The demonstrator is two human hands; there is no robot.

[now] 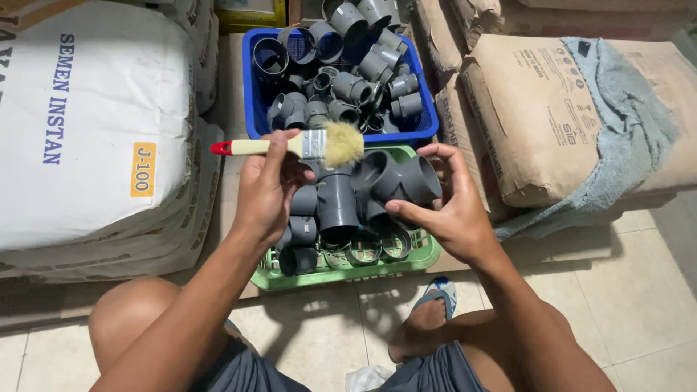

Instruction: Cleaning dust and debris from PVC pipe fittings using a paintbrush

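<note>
Holding paintbrush point(290, 146) in left hand point(265, 190) grip; right hand point(454, 210) grip clasping grey pipe fitting point(396, 178) over green basket point(341, 272).

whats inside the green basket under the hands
The green basket holds grey plastic pipe fittings, some with open ends up. The left hand with its brush and the right hand cover part of the pile; the basket's bottom is hidden.

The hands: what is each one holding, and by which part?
The left hand grips a pale wooden paintbrush by its handle. The right hand holds a grey plastic tee pipe fitting by one end.
</note>
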